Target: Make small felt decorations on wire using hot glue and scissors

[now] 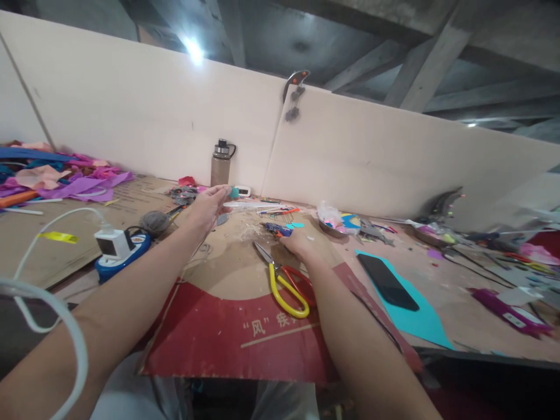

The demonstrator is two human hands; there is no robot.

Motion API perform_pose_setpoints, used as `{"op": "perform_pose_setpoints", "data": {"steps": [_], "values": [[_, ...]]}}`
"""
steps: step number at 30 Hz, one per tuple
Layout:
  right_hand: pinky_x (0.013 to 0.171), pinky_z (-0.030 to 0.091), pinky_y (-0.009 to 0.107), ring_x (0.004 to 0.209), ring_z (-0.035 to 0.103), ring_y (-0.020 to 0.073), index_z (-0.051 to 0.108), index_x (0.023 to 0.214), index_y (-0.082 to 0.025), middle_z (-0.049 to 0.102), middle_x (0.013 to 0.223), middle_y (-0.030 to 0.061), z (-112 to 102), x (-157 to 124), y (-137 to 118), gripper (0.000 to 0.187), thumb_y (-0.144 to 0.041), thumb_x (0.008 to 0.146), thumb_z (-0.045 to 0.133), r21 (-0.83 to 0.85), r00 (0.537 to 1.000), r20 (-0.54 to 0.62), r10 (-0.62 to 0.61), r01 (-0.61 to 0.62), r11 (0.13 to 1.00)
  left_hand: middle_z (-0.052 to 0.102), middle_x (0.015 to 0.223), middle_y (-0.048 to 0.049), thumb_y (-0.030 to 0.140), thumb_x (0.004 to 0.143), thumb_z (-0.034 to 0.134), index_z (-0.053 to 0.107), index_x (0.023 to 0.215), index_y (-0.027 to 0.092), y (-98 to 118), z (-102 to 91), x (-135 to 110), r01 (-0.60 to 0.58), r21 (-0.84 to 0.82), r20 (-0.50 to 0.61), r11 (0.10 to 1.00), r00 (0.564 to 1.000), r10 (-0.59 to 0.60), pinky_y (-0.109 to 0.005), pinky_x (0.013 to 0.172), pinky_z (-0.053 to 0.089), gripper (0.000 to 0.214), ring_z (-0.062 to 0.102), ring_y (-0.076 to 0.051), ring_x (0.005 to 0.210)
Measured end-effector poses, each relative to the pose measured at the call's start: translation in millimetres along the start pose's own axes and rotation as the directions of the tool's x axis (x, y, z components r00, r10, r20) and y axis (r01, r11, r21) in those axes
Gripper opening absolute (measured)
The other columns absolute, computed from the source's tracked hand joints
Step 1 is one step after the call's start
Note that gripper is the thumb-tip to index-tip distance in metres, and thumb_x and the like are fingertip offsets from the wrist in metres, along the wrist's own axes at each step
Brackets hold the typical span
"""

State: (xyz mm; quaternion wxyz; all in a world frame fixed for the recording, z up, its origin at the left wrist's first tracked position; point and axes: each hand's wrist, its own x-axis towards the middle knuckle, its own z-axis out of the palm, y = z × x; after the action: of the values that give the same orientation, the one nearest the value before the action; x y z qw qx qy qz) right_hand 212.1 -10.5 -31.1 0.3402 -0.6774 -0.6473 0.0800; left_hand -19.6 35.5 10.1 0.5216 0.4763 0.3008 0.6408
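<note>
My left hand [213, 204] is raised over the far part of the cardboard, fingers pinched on a small teal piece [235, 192]. Low over the same board, my right hand [298, 244] closes round a blue glue gun [277, 230], its dark tip pointing left; part of it is hidden by my fingers. Two light-blue cut pieces [296, 225] lie just beyond that hand. Scissors [280, 283] with one yellow and one red handle rest partly open beside my right forearm. Underneath is a brown and red cardboard sheet [210, 344].
A bottle [220, 166] stands against the white partition [144, 105]. At left are a blue power strip [118, 259], grey yarn [155, 221] and coloured scraps [79, 184]. At right lie a phone [387, 281] on turquoise sheet [426, 329], a filled bowl [335, 230] and a purple device [510, 312].
</note>
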Motion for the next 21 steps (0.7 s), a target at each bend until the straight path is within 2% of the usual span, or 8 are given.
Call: {"op": "perform_pose_setpoints", "data": {"steps": [4, 7, 10, 11, 13, 15, 18, 21], "values": [[0.054, 0.042, 0.033, 0.057, 0.058, 0.0225, 0.055, 0.057, -0.018, 0.058, 0.054, 0.007, -13, -1, -10, 0.013, -0.023, 0.069, 0.057, 0.063, 0.983, 0.034, 0.182, -0.184, 0.981, 0.066, 0.072, -0.0025, 0.028, 0.072, 0.067, 0.065, 0.077, 0.015, -2, 0.2, 0, 0.025, 0.018, 0.018, 1.0, 1.0, -0.026, -0.015, 0.041, 0.039, 0.014, 0.06, -0.01, 0.063], [0.053, 0.045, 0.029, 0.059, 0.059, 0.0172, 0.056, 0.078, -0.018, 0.063, 0.071, 0.0056, -11, 1, -18, 0.01, -0.022, 0.072, 0.049, 0.323, 0.97, 0.007, 0.243, -0.232, 0.918, 0.065, 0.07, -0.0026, 0.026, 0.073, 0.066, 0.065, 0.076, 0.014, -4, -0.1, 1, 0.05, -0.001, 0.029, 0.999, 0.998, -0.05, -0.015, 0.04, 0.038, 0.012, 0.06, -0.009, 0.059], [0.059, 0.05, 0.027, 0.068, 0.06, 0.0137, 0.048, 0.099, -0.02, 0.062, 0.093, 0.0047, -4, 0, -30, 0.03, -0.019, 0.069, 0.046, 0.676, 0.987, -0.08, 0.14, -0.049, 0.735, 0.067, 0.071, -0.0031, 0.024, 0.073, 0.066, 0.065, 0.077, 0.015, -6, -0.1, 2, 0.098, -0.017, 0.005, 0.995, 0.995, -0.098, -0.014, 0.04, 0.039, 0.01, 0.061, -0.009, 0.06], [0.06, 0.051, 0.027, 0.071, 0.061, 0.0134, 0.046, 0.102, -0.021, 0.062, 0.098, 0.0046, -3, -3, -34, 0.033, -0.018, 0.069, 0.046, 0.741, 0.991, -0.109, 0.075, 0.031, 0.671, 0.067, 0.072, -0.0032, 0.023, 0.073, 0.066, 0.065, 0.078, 0.015, -6, 0.0, 1, 0.12, -0.018, -0.006, 0.993, 0.993, -0.12, -0.014, 0.04, 0.039, 0.01, 0.062, -0.009, 0.061], [0.062, 0.051, 0.028, 0.072, 0.06, 0.0129, 0.045, 0.103, -0.023, 0.061, 0.102, 0.0036, -5, -10, -42, 0.033, -0.019, 0.07, 0.045, 0.761, 0.987, -0.144, -0.073, 0.157, 0.629, 0.068, 0.073, -0.0031, 0.022, 0.073, 0.066, 0.065, 0.079, 0.015, -7, 0.2, 1, 0.157, -0.021, -0.018, 0.987, 0.987, -0.158, -0.014, 0.04, 0.04, 0.009, 0.063, -0.01, 0.064], [0.065, 0.05, 0.028, 0.066, 0.058, 0.0126, 0.047, 0.101, -0.023, 0.063, 0.096, 0.002, -9, -20, -48, 0.028, -0.02, 0.073, 0.045, 0.695, 0.977, -0.144, -0.159, 0.214, 0.686, 0.068, 0.075, -0.0027, 0.021, 0.074, 0.066, 0.065, 0.079, 0.015, -8, 0.3, 1, 0.174, -0.03, -0.019, 0.984, 0.984, -0.175, -0.014, 0.041, 0.041, 0.008, 0.064, -0.01, 0.066], [0.067, 0.048, 0.031, 0.064, 0.056, 0.0148, 0.049, 0.101, -0.024, 0.064, 0.086, 0.0015, -15, -30, -53, 0.024, -0.023, 0.078, 0.045, 0.546, 0.971, -0.143, -0.192, 0.239, 0.803, 0.068, 0.077, -0.0021, 0.022, 0.073, 0.066, 0.065, 0.079, 0.015, -10, -0.1, 1, 0.184, -0.037, -0.018, 0.982, 0.983, -0.185, -0.014, 0.043, 0.043, 0.009, 0.064, -0.009, 0.068], [0.072, 0.046, 0.033, 0.073, 0.058, 0.0183, 0.05, 0.102, -0.024, 0.064, 0.09, 0.0038, -16, -32, -55, 0.021, -0.025, 0.081, 0.045, 0.435, 0.952, -0.173, -0.253, 0.304, 0.848, 0.069, 0.08, -0.0026, 0.024, 0.073, 0.067, 0.066, 0.08, 0.016, -11, -0.2, 2, 0.191, -0.021, -0.017, 0.981, 0.981, -0.191, -0.014, 0.045, 0.043, 0.012, 0.065, -0.01, 0.07]]}}
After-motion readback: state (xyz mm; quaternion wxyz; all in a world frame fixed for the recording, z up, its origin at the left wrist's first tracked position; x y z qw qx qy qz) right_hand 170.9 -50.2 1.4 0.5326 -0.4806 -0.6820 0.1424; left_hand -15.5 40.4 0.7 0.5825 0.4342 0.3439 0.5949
